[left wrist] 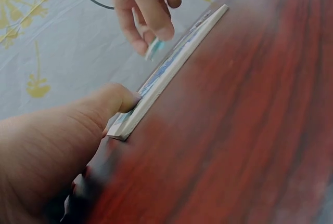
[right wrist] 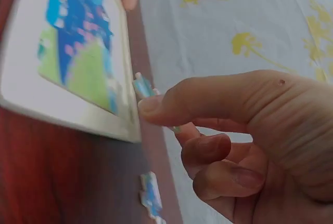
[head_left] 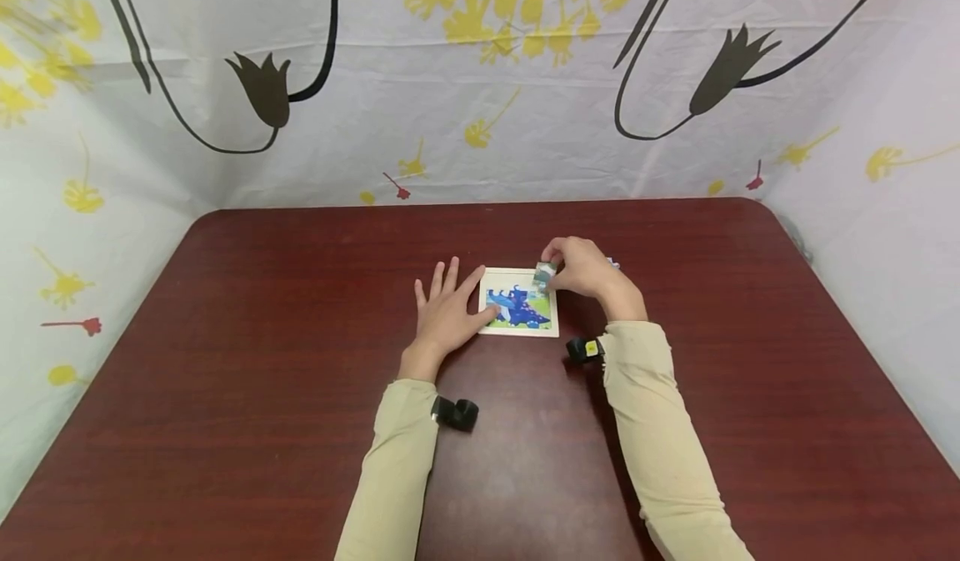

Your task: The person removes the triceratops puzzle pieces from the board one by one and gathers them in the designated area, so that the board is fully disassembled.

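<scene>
A jigsaw puzzle in a shallow white tray [head_left: 521, 333] shows a blue dinosaur on a green ground; its upper strip is bare. My left hand [head_left: 444, 318] lies at the tray's left side, fingers spread, and its thumb presses on the picture near the left rim. Over the tray's top right corner, my right hand [head_left: 588, 271] pinches a small puzzle piece [head_left: 545, 274] between thumb and fingers. In the right wrist view this pale blue piece [right wrist: 142, 86] is tilted beside the rim, partly covered by the thumb.
Another puzzle piece [right wrist: 151, 195] lies on the table right of the tray; in the head view my right hand mostly hides it. The dark red wooden table [head_left: 300, 336] extends all round. A white cloth [head_left: 480, 127] with printed flowers hangs behind it.
</scene>
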A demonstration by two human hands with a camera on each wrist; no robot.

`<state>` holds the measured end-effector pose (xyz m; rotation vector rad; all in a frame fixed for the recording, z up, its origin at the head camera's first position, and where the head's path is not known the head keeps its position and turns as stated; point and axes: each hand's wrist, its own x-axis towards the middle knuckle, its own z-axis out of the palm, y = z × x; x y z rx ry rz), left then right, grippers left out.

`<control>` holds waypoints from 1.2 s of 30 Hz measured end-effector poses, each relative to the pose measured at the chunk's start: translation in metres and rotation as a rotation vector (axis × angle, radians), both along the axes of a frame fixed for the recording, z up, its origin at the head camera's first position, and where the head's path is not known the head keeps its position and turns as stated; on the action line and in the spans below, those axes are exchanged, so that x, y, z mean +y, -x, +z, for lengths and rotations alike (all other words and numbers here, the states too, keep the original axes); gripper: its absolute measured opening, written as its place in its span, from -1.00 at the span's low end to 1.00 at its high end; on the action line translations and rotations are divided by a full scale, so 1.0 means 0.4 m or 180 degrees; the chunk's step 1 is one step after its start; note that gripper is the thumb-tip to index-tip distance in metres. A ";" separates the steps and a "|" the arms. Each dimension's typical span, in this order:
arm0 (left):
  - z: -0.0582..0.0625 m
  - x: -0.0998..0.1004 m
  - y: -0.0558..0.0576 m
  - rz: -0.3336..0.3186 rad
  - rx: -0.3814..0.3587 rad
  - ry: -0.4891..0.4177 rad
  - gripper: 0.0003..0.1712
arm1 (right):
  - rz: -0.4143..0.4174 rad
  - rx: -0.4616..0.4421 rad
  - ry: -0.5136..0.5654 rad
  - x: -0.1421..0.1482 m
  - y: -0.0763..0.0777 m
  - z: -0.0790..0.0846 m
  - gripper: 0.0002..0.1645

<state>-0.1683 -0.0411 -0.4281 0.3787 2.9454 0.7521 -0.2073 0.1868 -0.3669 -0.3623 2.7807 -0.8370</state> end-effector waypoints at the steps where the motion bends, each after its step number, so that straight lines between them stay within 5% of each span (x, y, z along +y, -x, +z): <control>1: 0.001 -0.002 0.000 -0.0015 0.0003 -0.0010 -0.14 | -0.0025 0.0038 0.0046 0.008 0.000 0.005 -0.61; 10: 0.005 -0.012 -0.006 -0.0123 -0.0015 -0.0102 -0.14 | -0.0080 0.0441 0.0161 0.135 -0.024 0.046 -0.64; 21: 0.004 -0.013 -0.005 -0.0174 -0.0016 -0.0135 -0.15 | -0.0488 0.0027 0.0069 0.287 -0.043 0.014 -0.63; 30: 0.006 -0.019 -0.003 -0.0201 -0.0049 -0.0203 -0.15 | -0.0526 -0.0103 0.0101 0.309 -0.028 -0.011 -0.65; 36: 0.016 -0.039 0.003 -0.0379 -0.0189 -0.0337 0.05 | -0.0512 -0.0148 0.0059 0.309 -0.012 -0.023 -0.64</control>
